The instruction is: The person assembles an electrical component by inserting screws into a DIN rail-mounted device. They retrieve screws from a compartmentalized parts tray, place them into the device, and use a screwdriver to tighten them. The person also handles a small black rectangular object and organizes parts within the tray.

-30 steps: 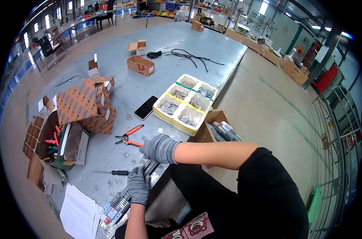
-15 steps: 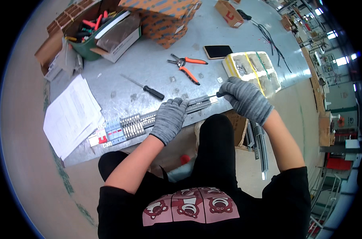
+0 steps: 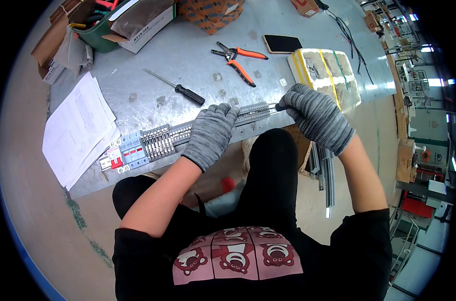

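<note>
Along the near edge of the bench lies a DIN rail (image 3: 275, 111) with a row of grey terminal blocks (image 3: 253, 113). Its left part carries a block with silvery screw terminals (image 3: 158, 142), blue-and-white circuit breakers (image 3: 133, 150) and a breaker with a red lever (image 3: 116, 159). My left hand (image 3: 210, 133), in a grey knit glove, grips the row from above near its middle. Gloved too, my right hand (image 3: 318, 116) is closed around a small screwdriver (image 3: 279, 107); only its dark handle end and thin shaft show, pointing left at the rail's right end. The tip is hard to make out.
Beyond the rail lie a black-handled screwdriver (image 3: 189, 94), orange-handled wire strippers (image 3: 241, 65) and a phone (image 3: 281, 44). A white foam box (image 3: 299, 70) of small parts stands right; papers (image 3: 77, 133) lie left. Behind is a green tool bin (image 3: 98, 39). More rails (image 3: 329, 183) stand below the bench edge.
The view has shifted, so the bench things sit higher in the picture. Both hands keep their holds; my right hand with the screwdriver stays at the rail's right end.
</note>
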Action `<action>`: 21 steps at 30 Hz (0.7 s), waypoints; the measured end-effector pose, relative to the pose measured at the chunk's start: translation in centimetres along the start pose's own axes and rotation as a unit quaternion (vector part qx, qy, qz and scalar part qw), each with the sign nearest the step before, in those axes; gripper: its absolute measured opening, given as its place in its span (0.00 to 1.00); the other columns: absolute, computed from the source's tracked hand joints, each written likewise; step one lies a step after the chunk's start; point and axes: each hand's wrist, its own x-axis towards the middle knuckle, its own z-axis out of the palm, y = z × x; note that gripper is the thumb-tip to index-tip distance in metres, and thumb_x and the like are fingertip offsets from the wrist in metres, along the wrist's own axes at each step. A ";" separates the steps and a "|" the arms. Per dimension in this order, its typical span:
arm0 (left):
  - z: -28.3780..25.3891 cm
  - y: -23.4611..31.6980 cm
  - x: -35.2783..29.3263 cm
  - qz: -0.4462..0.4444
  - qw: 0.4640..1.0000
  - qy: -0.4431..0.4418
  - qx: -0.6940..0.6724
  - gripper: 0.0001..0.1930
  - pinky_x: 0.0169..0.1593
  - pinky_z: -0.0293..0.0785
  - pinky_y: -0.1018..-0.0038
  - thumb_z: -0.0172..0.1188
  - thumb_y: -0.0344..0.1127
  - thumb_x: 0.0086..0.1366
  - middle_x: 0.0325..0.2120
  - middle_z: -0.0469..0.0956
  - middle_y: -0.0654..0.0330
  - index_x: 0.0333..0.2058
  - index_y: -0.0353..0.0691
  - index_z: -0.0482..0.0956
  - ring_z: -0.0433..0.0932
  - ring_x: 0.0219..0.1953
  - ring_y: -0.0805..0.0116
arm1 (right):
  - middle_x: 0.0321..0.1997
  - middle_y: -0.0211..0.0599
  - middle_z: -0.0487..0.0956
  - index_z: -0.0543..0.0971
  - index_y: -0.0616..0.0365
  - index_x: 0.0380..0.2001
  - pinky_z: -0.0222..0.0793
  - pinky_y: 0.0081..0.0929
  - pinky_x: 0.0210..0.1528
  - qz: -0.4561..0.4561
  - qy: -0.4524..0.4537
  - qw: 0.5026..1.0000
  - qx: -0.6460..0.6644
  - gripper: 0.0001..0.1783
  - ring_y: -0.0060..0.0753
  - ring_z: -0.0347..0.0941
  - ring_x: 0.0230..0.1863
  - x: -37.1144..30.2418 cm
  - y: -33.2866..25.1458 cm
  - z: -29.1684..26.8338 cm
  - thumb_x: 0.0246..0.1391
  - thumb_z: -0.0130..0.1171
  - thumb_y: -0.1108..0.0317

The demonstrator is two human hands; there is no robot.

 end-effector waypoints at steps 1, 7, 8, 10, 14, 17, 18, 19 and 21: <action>0.0 0.0 -0.1 0.000 1.000 0.000 0.001 0.24 0.54 0.68 0.63 0.56 0.40 0.62 0.48 0.73 0.53 0.56 0.43 0.70 0.73 0.49 0.57 | 0.37 0.41 0.74 0.77 0.53 0.38 0.73 0.39 0.46 -0.005 0.003 1.000 0.002 0.05 0.45 0.75 0.42 0.0 0.0 0.1 0.58 0.55 0.70; 0.1 0.0 0.0 0.000 1.000 0.014 -0.006 0.23 0.54 0.69 0.63 0.56 0.40 0.62 0.48 0.73 0.53 0.56 0.43 0.70 0.73 0.50 0.57 | 0.37 0.41 0.74 0.77 0.54 0.38 0.73 0.39 0.47 0.001 0.001 1.000 -0.006 0.08 0.46 0.74 0.43 0.1 0.0 0.2 0.54 0.57 0.74; 0.0 0.0 0.0 -0.001 1.000 0.011 -0.010 0.23 0.54 0.69 0.63 0.56 0.40 0.62 0.48 0.73 0.53 0.56 0.43 0.69 0.73 0.50 0.57 | 0.38 0.41 0.74 0.77 0.54 0.39 0.73 0.39 0.47 0.002 -0.005 1.000 -0.005 0.09 0.46 0.74 0.43 0.2 -0.1 0.2 0.52 0.58 0.75; 0.1 -0.1 -0.1 -0.002 1.000 0.010 -0.009 0.23 0.54 0.69 0.63 0.56 0.40 0.62 0.48 0.73 0.53 0.56 0.43 0.70 0.73 0.50 0.57 | 0.36 0.39 0.75 0.78 0.55 0.37 0.74 0.36 0.46 0.002 -0.018 0.999 -0.046 0.09 0.44 0.76 0.41 0.6 -0.9 0.1 0.52 0.57 0.77; 0.2 0.0 -0.1 0.001 1.000 0.011 -0.005 0.23 0.54 0.69 0.64 0.56 0.40 0.63 0.48 0.73 0.53 0.56 0.43 0.70 0.73 0.50 0.57 | 0.36 0.39 0.76 0.78 0.55 0.38 0.74 0.35 0.45 -0.081 -0.022 0.989 -0.119 0.10 0.43 0.76 0.41 0.9 -1.8 -0.4 0.52 0.57 0.77; 0.2 -0.1 -0.1 -0.002 1.000 0.008 0.006 0.23 0.53 0.69 0.64 0.56 0.40 0.62 0.48 0.73 0.53 0.56 0.43 0.70 0.73 0.50 0.57 | 0.39 0.41 0.76 0.77 0.54 0.43 0.75 0.36 0.44 -0.142 0.009 0.981 -0.130 0.13 0.41 0.77 0.42 1.3 -2.0 -0.6 0.52 0.58 0.75; 0.2 -0.1 -0.1 -0.003 1.000 0.005 0.004 0.23 0.53 0.69 0.64 0.56 0.41 0.62 0.49 0.73 0.53 0.56 0.43 0.70 0.72 0.50 0.57 | 0.41 0.41 0.75 0.76 0.53 0.45 0.75 0.36 0.45 -0.074 -0.036 0.986 -0.148 0.16 0.41 0.77 0.43 1.6 -2.5 -0.9 0.51 0.59 0.75; 0.2 -0.1 0.0 -0.005 1.000 0.001 0.002 0.24 0.54 0.69 0.63 0.56 0.41 0.62 0.49 0.73 0.53 0.56 0.43 0.70 0.72 0.50 0.57 | 0.44 0.41 0.75 0.75 0.53 0.47 0.76 0.36 0.46 -0.005 -0.081 0.983 -0.165 0.18 0.41 0.77 0.43 2.1 -3.5 -1.5 0.50 0.61 0.74; 0.3 0.0 0.0 -0.001 1.000 0.002 -0.001 0.24 0.54 0.69 0.63 0.55 0.41 0.63 0.49 0.73 0.53 0.57 0.43 0.69 0.72 0.50 0.57 | 0.46 0.42 0.74 0.73 0.52 0.51 0.76 0.36 0.46 0.044 -0.094 0.980 -0.171 0.22 0.42 0.77 0.43 2.2 -4.0 -1.8 0.50 0.62 0.73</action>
